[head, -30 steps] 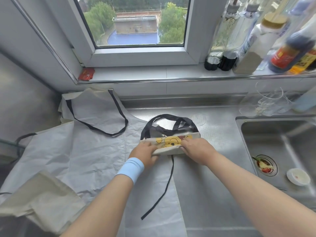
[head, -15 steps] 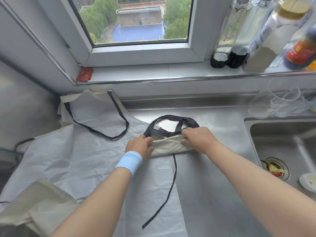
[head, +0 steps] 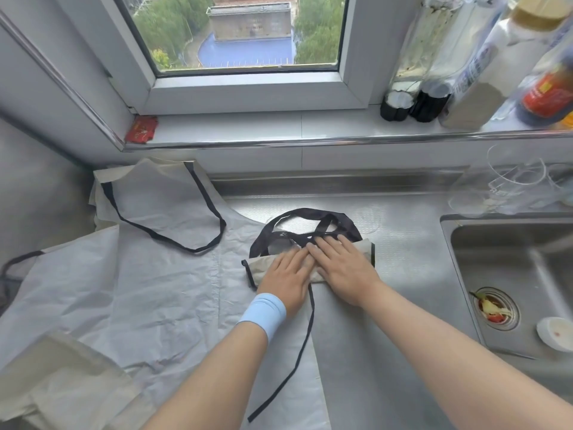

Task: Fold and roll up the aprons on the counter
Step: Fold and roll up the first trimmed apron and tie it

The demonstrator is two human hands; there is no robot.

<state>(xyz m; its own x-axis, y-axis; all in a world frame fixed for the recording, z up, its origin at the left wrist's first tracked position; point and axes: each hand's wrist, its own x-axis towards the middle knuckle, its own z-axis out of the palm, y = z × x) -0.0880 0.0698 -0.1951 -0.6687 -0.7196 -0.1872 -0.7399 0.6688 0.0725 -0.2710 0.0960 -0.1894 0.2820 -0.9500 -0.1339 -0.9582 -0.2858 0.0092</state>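
A small beige apron rolled into a short bundle (head: 259, 268) lies at the middle of the steel counter (head: 403, 252). Its black straps (head: 313, 225) loop out behind it, and one strap (head: 297, 352) trails toward me. My left hand (head: 286, 279), with a light blue wristband, lies flat on the left half of the roll. My right hand (head: 344, 270) lies flat on the right half, fingers spread, touching the left hand. A large white apron with black trim (head: 124, 290) is spread flat over the counter's left side, under the roll's left end.
A sink (head: 511, 274) with food scraps in its drain and a small white dish sits at the right. Clear glasses (head: 508, 187) stand behind it. Bottles (head: 465, 72) line the window sill. Folded beige cloth (head: 62, 383) lies at the lower left.
The roll has turned further away from me, hiding the yellow cartoon print. Both hands went from gripping the roll's ends to lying flat on top of it, side by side.
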